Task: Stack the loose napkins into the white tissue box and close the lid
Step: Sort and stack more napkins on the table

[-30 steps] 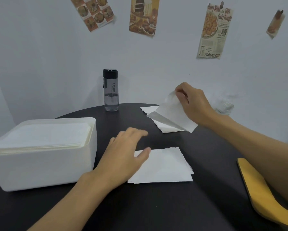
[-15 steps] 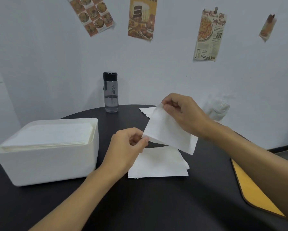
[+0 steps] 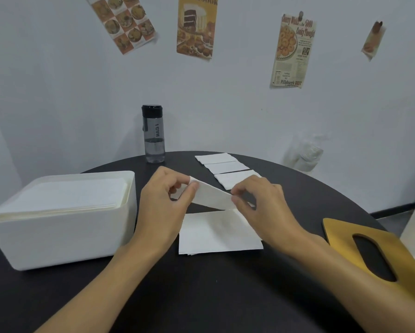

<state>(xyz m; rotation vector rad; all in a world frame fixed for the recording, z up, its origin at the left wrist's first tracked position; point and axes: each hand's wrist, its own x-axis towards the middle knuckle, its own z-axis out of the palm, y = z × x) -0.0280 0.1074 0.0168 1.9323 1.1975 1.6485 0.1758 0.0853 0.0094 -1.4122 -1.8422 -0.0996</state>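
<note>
White napkin (image 3: 210,197) pinched at opposite ends by left hand (image 3: 164,207) and right hand (image 3: 261,207), both hands curled.

The wall poster (image 3: 294,50) reads "Cherry Winks" and "Pillsbury's BEST".

Even, soft indoor light; faint shadows under the hands (image 3: 216,203); wide-angle bending at edges; slight softness overall.
</note>
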